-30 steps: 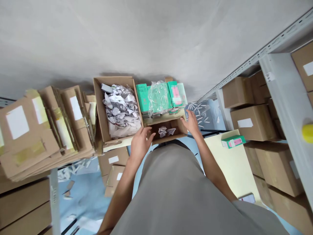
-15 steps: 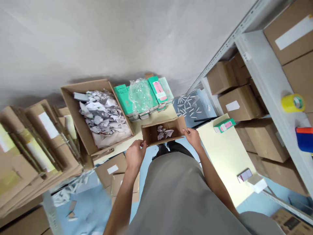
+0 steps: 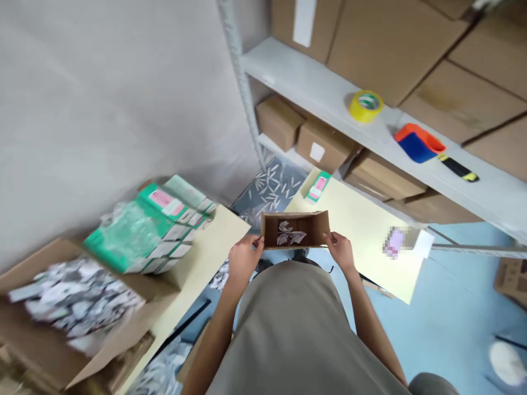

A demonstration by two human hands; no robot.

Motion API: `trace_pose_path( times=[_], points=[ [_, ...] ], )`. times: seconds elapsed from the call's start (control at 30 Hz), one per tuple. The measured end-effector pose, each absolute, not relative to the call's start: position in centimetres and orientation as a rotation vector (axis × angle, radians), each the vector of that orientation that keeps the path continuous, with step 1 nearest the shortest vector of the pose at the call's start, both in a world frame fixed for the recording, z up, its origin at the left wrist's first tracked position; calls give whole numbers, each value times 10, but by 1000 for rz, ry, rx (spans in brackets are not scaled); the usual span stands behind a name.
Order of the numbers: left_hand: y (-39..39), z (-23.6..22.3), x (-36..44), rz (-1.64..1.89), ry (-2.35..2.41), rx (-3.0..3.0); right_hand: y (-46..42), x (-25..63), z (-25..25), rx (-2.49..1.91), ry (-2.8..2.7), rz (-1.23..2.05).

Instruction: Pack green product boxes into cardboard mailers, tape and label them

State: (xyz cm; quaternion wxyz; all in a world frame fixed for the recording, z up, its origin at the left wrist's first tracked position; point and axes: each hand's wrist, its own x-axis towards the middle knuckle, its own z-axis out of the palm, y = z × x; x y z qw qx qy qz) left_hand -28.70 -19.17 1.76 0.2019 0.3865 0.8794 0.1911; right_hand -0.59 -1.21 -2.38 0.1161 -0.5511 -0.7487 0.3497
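Brown box (image 3: 318, 229) has neared the lone green carton (image 3: 318, 187).

Between our left hand (image 3: 244, 261) and right hand (image 3: 341, 252) we have a box (image 3: 319, 227) with paper (image 3: 290, 233) in it. On the left bench (image 3: 208, 247), packs (image 3: 164, 222) lie under plastic (image 3: 132, 233), beside a bigger carton (image 3: 39, 345) of scraps (image 3: 82, 299). One pack (image 3: 318, 187) lies at the far end of our right bench (image 3: 354, 219). Beyond, on a shelf (image 3: 304, 71), tape (image 3: 361, 113) sits left of a cutter (image 3: 459, 168).
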Motion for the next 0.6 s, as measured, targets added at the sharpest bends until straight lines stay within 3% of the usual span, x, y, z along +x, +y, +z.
trace_pose_path(
  times=[0.3,0.6],
  points=[
    [-23,4,-190,422,2176,1417,43,143,-32,-1922,-1836,994],
    [52,-18,-166,298,2098,1481,67,177,-53,-2047,-1704,989]
  ],
)
